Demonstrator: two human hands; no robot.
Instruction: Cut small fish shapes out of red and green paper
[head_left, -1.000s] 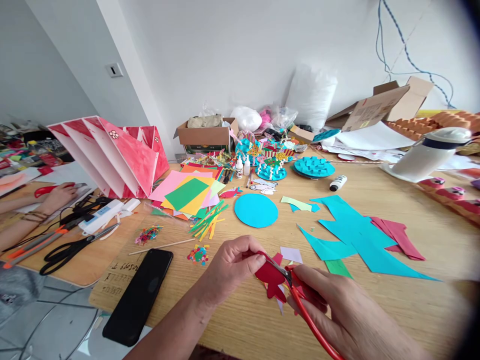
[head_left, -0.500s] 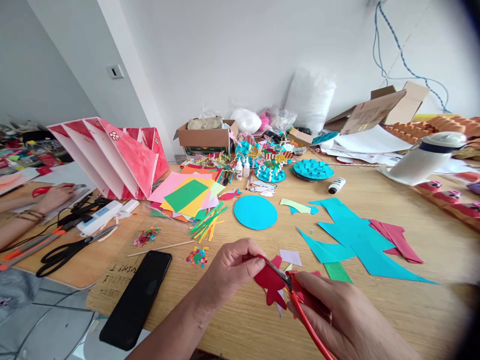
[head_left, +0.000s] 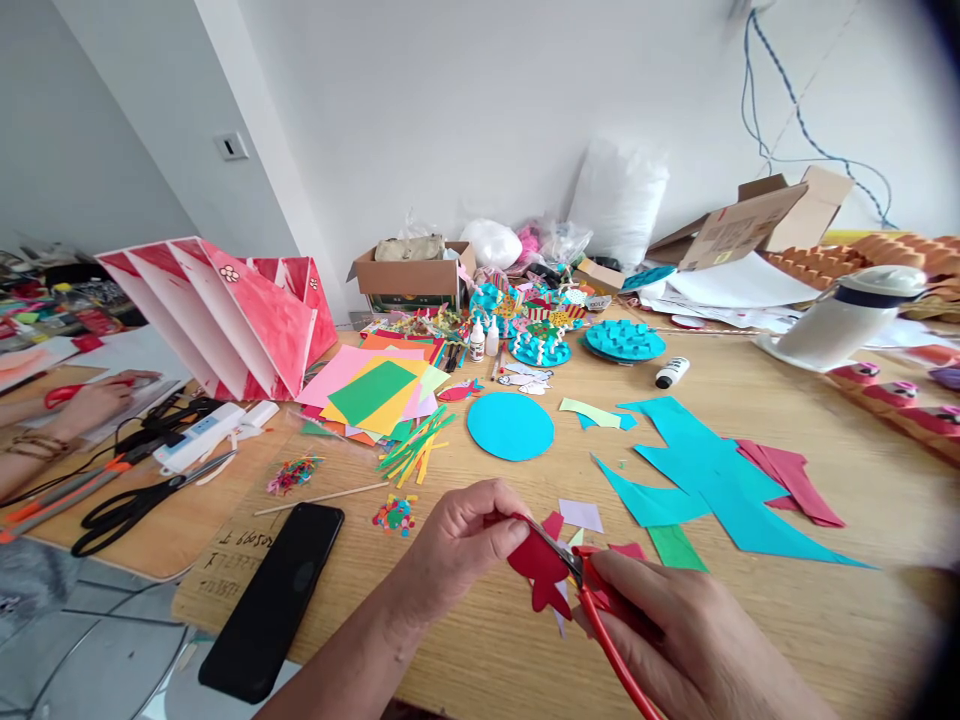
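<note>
Between the thumb and fingers of my left hand (head_left: 476, 535) is a dark red paper fish (head_left: 541, 572), its tail pointing down toward me. My right hand (head_left: 667, 615) grips red-handled scissors (head_left: 611, 640), whose blades lie along the fish's upper right edge. Under my hands are small scraps, among them a lilac piece (head_left: 581, 515) and a green piece (head_left: 677, 547). Beyond them lies a blue paper circle (head_left: 511, 426). Large blue offcuts (head_left: 701, 470) spread to the right, over some folded red paper (head_left: 799, 480).
A black phone (head_left: 274, 600) lies at the left front edge, near black scissors (head_left: 142, 502). Stacked coloured paper (head_left: 360, 375), glue bottles (head_left: 478, 341) and blue paper-plate crafts (head_left: 624, 340) sit farther back. A white jug (head_left: 862, 315) stands right. At far left, another person's hands (head_left: 94, 405) hold something red.
My hands, the paper fish and the scissors have barely moved. At far left, the other person's hands have shifted slightly left.
</note>
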